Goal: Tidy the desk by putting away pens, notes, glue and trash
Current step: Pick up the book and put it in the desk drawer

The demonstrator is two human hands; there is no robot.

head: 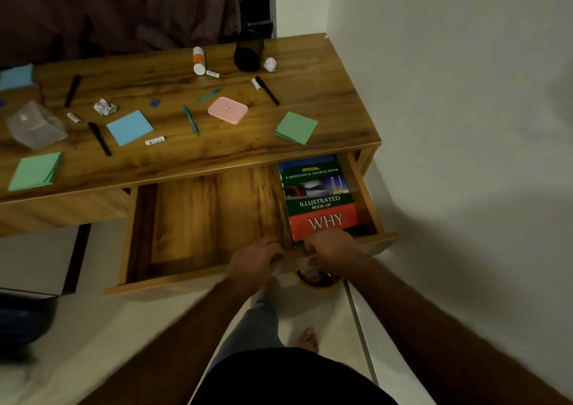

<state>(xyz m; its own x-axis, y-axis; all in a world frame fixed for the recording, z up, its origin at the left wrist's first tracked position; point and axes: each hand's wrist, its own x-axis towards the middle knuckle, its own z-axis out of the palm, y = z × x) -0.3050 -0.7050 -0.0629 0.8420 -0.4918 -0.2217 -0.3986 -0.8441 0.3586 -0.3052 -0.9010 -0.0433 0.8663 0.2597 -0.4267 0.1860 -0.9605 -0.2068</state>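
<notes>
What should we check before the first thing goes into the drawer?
1. Drawer pulled out: ok, it stands wide open.
2. Room inside: ok, the left part is bare wood; only the book lies at the right.
3. Hands free: not ok, the left hand and right hand both grip the drawer's front edge.
4. Pen holder upright: ok, it stands at the back of the desk.
5. Glue bottle closed: cannot tell; it lies on its side.
6. Trash found: ok, crumpled paper lies at the left and another ball beside the holder.
</notes>
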